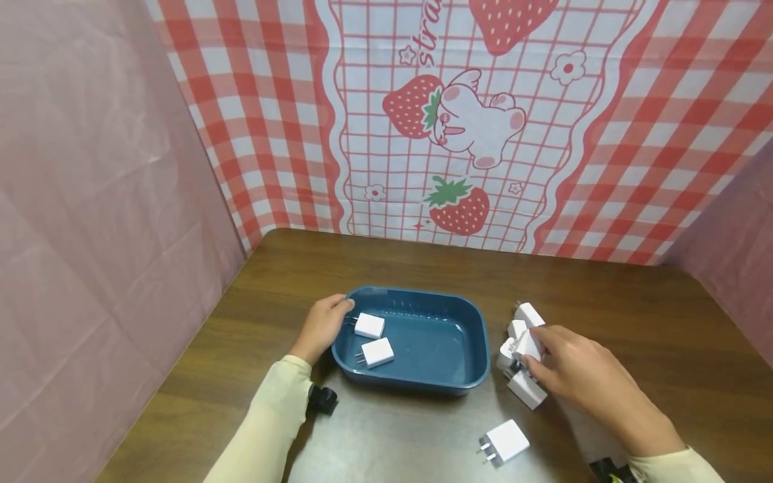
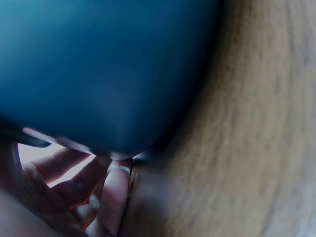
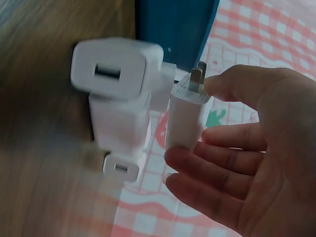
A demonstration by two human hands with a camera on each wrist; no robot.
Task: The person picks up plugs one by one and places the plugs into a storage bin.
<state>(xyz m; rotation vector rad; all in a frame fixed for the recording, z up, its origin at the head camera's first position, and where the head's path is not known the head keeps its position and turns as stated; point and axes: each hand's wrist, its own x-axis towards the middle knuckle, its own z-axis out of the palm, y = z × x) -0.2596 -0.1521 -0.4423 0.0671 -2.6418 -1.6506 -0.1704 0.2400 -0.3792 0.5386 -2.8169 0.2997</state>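
Observation:
A blue tray (image 1: 423, 349) stands on the table with two white chargers (image 1: 370, 325) in its left part. My left hand (image 1: 323, 327) grips the tray's left rim near the back corner; in the left wrist view its fingers (image 2: 114, 197) lie against the tray's outer wall (image 2: 108, 79). Right of the tray, my right hand (image 1: 582, 376) pinches a white charger (image 1: 528, 346) over a small pile of chargers (image 1: 527, 390). The right wrist view shows that charger (image 3: 185, 121) between thumb and fingers, its metal prongs pointing up, beside other chargers (image 3: 118, 123).
A single white charger (image 1: 507, 441) lies near the front of the wooden table (image 1: 386, 429), its prongs toward the left. A red and white checked cloth (image 1: 278, 114) with strawberries hangs behind the table, and a pink cloth (image 1: 102, 201) hangs at the left.

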